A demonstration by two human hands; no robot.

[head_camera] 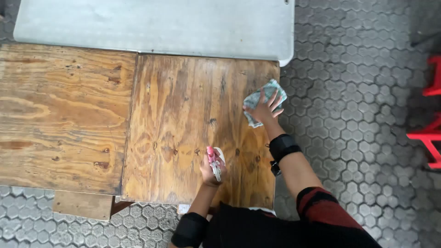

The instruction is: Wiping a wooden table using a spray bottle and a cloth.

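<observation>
The right hand (264,109) lies flat with its fingers spread on a crumpled cloth (262,98), pale green and white, pressing it against the far right part of the table (183,105), close to the table's right edge. A black band (283,146) wraps the right forearm just behind the wrist, and what looks like a small dark watch or strap sits beside it, though the view is too coarse to be sure. The left hand (209,172) is closed around a small spray bottle (215,161) with a pink and white trigger head, held upright over the near part of the same board, well apart from the cloth. A black cuff (189,229) covers the left forearm lower down.

The board under both hands is dark, glossy plywood with knots and streaks. To its left, touching along a straight seam, sits a second, paler wooden board (59,115). Beyond both, at the far side, a grey metal sheet (156,25) overlaps their edge. The floor (358,138) is grey hexagonal paving. Red furniture legs (429,133) stand at the right border of the view.
</observation>
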